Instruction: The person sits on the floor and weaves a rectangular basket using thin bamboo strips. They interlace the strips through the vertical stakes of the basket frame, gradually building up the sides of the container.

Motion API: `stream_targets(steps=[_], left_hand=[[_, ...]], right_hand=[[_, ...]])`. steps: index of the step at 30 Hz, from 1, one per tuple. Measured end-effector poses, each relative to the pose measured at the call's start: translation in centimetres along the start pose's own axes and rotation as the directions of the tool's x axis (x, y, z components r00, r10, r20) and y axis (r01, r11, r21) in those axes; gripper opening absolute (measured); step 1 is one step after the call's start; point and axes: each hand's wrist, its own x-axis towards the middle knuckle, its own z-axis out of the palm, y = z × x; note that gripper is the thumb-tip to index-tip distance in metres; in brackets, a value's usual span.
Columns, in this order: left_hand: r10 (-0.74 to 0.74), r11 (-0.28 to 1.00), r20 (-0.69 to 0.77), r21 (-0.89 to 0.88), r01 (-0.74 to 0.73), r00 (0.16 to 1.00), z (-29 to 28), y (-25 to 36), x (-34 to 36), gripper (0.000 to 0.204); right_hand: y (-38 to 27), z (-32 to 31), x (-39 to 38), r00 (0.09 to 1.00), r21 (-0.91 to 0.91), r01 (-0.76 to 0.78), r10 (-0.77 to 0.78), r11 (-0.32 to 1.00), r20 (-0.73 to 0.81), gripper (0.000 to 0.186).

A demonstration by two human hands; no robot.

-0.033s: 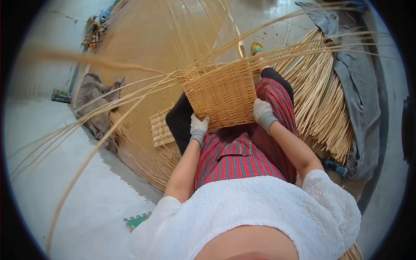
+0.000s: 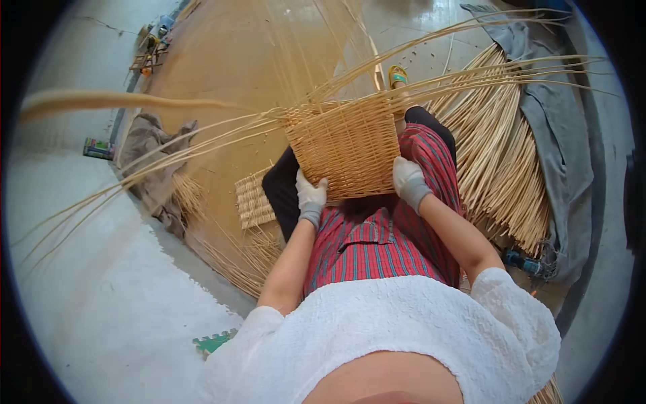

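A half-woven wicker basket (image 2: 346, 151) is seen resting on the lap of a seated person, propped against striped red trousers (image 2: 383, 236), with its unwoven stakes (image 2: 202, 145) left fanning out long and loose to the left and upward across the view. The basket is gripped at its near corners: the left hand (image 2: 311, 198), in a pale work glove, is pressed against the lower left edge with the fingers curled round it, while the right hand (image 2: 409, 183), gloved the same, is clasped on the lower right edge. Both hands are narrowly closed on the woven wall rather than spread flat. The piece is judged to be light and fairly stiff where the weave is tight, yet springy and liable to crack along the free stakes; it is best held by the finished woven sides near the base, as is done here, not by the trailing rods. A large bundle of pale willow rods (image 2: 501, 161) is laid on the floor to the right, just beside a grey cloth (image 2: 558, 135). A small woven mat (image 2: 254, 198) is seen to the left of the knee, and a sandalled foot (image 2: 397, 75) shows beyond the basket.
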Motion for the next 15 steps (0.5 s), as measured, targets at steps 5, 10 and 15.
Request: stream_targets(steps=[5,10,15], left_hand=[[0.221,0.974,-0.121,-0.026,-0.226,0.968,-1.6,2.2,2.1,0.074],[0.155,0.982,-0.096,0.123,-0.143,0.983,-3.0,4.1,7.5,0.087],[0.043,0.976,-0.022,0.215,-0.037,0.999,-1.9,2.9,6.9,0.102]], right_hand=[[-6.4,-9.2,-6.0,0.912,0.264,0.406,-0.408,0.875,-0.051,0.020],[-7.5,-8.8,2.3,0.901,0.701,0.432,-0.310,0.567,-0.304,0.025],[-8.0,-12.0,16.2,0.995,0.921,0.002,0.088,0.389,-0.039,0.037]])
